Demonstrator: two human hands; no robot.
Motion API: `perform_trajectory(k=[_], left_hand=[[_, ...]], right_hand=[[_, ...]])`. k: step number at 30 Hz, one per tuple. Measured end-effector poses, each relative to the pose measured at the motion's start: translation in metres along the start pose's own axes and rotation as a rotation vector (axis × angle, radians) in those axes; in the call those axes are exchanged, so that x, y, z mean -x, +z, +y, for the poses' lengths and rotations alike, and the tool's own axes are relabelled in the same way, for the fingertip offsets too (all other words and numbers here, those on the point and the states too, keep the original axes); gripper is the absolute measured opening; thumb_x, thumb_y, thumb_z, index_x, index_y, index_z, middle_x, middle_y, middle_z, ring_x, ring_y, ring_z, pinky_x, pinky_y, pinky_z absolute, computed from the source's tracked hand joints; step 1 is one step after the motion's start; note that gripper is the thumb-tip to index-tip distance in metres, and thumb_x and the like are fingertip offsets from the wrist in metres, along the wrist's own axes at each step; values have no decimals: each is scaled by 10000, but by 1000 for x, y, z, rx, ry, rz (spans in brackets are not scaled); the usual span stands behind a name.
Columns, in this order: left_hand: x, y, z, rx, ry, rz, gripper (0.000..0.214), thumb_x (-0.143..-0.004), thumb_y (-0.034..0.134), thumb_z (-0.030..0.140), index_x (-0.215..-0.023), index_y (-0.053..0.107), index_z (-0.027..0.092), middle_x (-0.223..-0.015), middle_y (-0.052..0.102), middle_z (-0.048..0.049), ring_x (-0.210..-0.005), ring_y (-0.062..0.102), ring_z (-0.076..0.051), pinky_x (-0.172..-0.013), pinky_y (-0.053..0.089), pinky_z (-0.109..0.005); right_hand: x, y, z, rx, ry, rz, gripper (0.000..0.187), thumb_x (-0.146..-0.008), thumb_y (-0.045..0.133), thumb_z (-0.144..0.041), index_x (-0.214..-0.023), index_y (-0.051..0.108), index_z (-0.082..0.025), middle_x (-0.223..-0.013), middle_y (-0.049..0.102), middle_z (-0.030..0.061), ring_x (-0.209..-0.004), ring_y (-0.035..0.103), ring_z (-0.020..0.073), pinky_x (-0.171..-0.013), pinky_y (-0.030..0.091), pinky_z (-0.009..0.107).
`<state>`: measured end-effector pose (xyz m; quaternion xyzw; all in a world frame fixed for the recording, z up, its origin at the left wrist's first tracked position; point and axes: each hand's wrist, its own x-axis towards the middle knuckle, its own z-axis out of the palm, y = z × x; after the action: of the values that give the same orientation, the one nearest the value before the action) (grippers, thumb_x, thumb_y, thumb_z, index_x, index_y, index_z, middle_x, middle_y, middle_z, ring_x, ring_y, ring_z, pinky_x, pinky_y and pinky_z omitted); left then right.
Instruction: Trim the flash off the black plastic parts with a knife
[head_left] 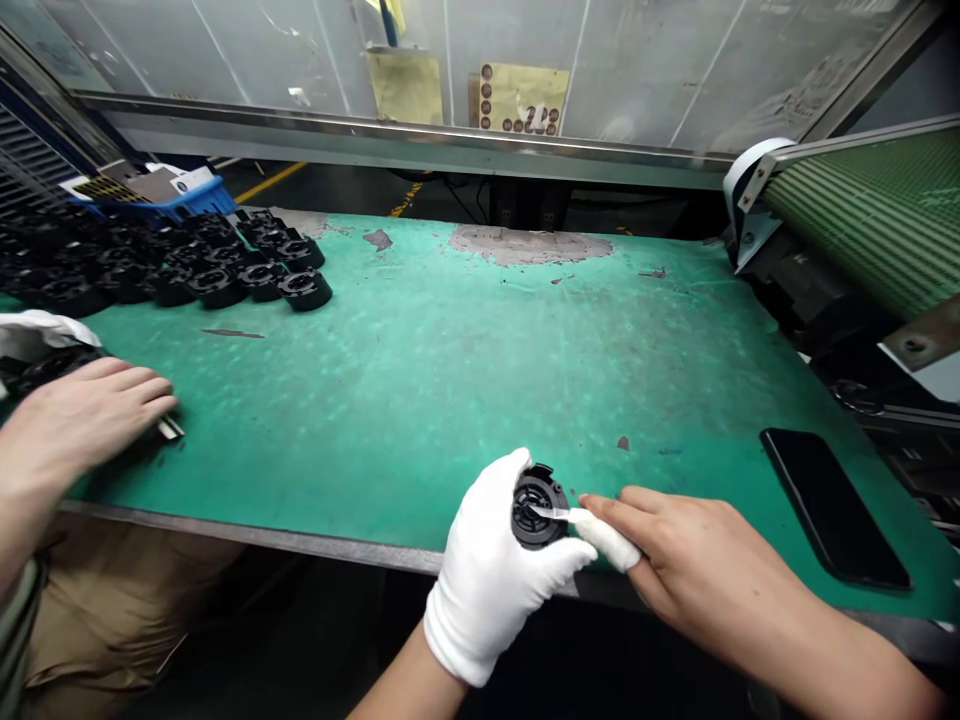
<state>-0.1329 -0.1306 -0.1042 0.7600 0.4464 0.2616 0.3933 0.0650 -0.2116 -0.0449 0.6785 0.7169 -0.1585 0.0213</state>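
My left hand [491, 560], in a white glove, grips a round black plastic part [541, 495] by its edge, near the table's front edge. The part's ringed inner face is turned up towards me. My right hand [667, 540] is bare except for a white wrap [606, 540] on one digit. Between its closed fingers is a slim, pale stick-like tool [553, 514], whose tip reaches the middle of the black part. The tool's far end is hidden by the fingers, and its exact kind cannot be made out.
Many similar black parts [217, 280] stand on the green table [450, 370] at the left, before a blue bin [195, 200]. A co-worker's hands [97, 405] handle a dark part there. A black phone [834, 508] lies right, below a green conveyor belt [877, 210].
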Motion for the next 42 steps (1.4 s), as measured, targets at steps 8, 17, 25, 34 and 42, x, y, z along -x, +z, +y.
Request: perform_trajectory(k=[8, 17, 25, 34, 42], left_hand=[[-1, -3, 1, 11, 41, -4, 889, -703, 833, 564, -1417, 415, 238, -1332, 602, -104, -1277, 582, -301, -1136, 483, -511], [0, -1, -1, -32, 82, 15, 900, -719, 822, 576, -1434, 397, 234, -1369, 585, -110, -1297, 570, -298, -1149, 473, -493], [0, 0, 1, -11, 29, 19, 889, -727, 805, 582, -1435, 391, 239, -1347, 584, -84, -1259, 583, -256, -1125, 484, -459], [-3, -3, 3, 57, 62, 7, 845, -736, 807, 571, -1403, 420, 228, -1336, 609, -94, -1236, 608, -262, -1117, 485, -464], [-2, -2, -2, 26, 5, -6, 893, -717, 822, 551, -1444, 396, 256, -1415, 547, -83, -1318, 539, -257, -1170, 431, -494]], right_hand=[[1, -5, 5, -76, -14, -28, 535, -905, 494, -147, -1371, 559, -400, -990, 690, -22, -842, 703, 209, -695, 493, 344], [0, -5, 3, 49, -47, 10, 506, -887, 507, -144, -1333, 594, -365, -949, 701, -10, -786, 701, 208, -601, 407, 321], [-5, -12, -10, 105, -7, 42, 518, -818, 482, -107, -1261, 646, -320, -864, 673, 0, -749, 689, 226, -556, 295, 330], [-5, -7, -17, 81, 56, 84, 536, -837, 475, -107, -1320, 641, -270, -947, 699, 39, -847, 700, 258, -605, 390, 331], [-5, -2, -13, -346, 38, 112, 425, -926, 466, -131, -1268, 623, -329, -1106, 739, -10, -999, 692, 197, -800, 465, 285]])
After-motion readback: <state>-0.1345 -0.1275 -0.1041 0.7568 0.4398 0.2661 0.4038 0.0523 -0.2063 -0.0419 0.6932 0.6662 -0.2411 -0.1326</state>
